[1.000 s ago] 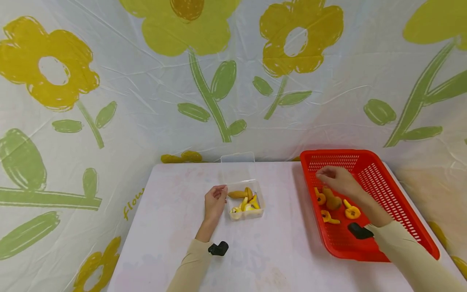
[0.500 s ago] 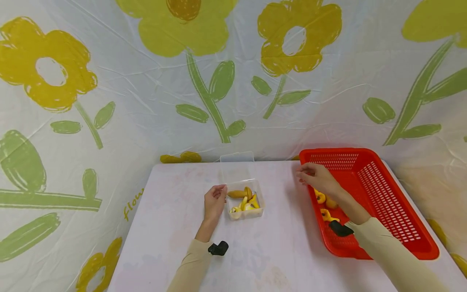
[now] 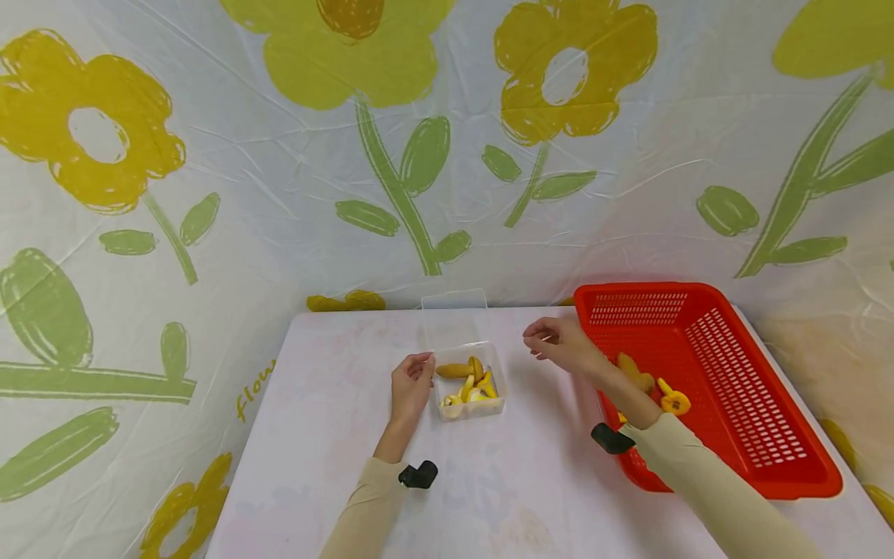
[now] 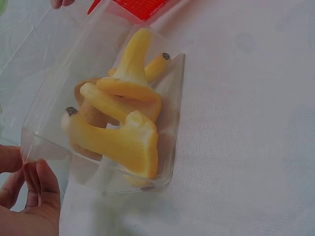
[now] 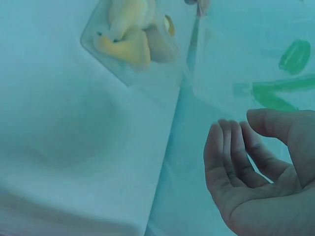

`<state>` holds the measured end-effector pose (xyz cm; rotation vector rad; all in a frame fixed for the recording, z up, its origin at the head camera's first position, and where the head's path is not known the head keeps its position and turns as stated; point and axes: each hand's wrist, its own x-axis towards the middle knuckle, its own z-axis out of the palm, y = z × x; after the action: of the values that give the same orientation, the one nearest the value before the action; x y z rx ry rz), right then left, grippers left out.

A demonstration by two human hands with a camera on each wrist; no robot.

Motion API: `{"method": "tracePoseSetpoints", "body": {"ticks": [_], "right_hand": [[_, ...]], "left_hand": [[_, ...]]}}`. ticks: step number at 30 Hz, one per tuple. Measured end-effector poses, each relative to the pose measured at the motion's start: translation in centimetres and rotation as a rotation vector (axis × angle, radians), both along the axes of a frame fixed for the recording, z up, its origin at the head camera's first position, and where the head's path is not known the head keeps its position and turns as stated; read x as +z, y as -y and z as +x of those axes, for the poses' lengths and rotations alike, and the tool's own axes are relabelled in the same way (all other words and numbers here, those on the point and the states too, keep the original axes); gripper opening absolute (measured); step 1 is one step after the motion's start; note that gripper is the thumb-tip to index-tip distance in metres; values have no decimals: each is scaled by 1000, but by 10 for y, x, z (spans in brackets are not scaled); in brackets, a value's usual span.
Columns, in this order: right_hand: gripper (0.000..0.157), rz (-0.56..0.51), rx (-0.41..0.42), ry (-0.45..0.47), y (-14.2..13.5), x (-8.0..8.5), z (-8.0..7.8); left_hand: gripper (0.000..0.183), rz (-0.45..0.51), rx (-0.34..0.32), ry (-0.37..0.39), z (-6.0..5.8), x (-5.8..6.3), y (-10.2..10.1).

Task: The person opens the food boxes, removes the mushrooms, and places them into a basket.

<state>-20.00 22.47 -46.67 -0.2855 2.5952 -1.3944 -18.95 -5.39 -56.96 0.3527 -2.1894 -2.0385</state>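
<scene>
My left hand (image 3: 412, 384) pinches the left rim of a clear plastic box (image 3: 489, 410), thumb and fingers meeting at its edge in the left wrist view. Inside the box lie several yellow mushrooms (image 4: 123, 142) with pale stems and a larger brown mushroom (image 3: 454, 371). Its transparent lid (image 3: 454, 301) is folded back behind it. To the right of the box, over the table, hovers my right hand (image 3: 567, 345). In the right wrist view its fingers are loosely bent, with a gap to the thumb and nothing held.
A red perforated basket (image 3: 757, 388) stands at the table's right, below my right forearm. It holds a brown mushroom (image 3: 634, 373) and an orange-yellow mushroom (image 3: 674, 401), others partly hidden by the arm. A flower-printed curtain (image 3: 279, 194) hangs behind and beside the white table (image 3: 517, 481).
My right hand has moved left, out from over the red basket to the table between basket and box. The left hand stays at the box rim.
</scene>
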Motion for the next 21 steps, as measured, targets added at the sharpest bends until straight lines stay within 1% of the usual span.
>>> {"method": "tracePoseSetpoints", "body": {"ticks": [4, 9, 14, 18, 21], "right_hand": [[25, 11, 56, 10, 16, -5, -2], [22, 10, 135, 32, 34, -9, -1], [20, 30, 248, -5, 54, -17, -3], [18, 13, 331, -10, 68, -25, -3], [19, -1, 393, -26, 77, -32, -3]], "left_hand": [[19, -5, 5, 13, 0, 0, 1], [19, 8, 6, 8, -1, -1, 1], [19, 13, 3, -4, -1, 0, 2], [20, 21, -4, 0, 0, 0, 3], [21, 32, -8, -8, 0, -1, 3]]}}
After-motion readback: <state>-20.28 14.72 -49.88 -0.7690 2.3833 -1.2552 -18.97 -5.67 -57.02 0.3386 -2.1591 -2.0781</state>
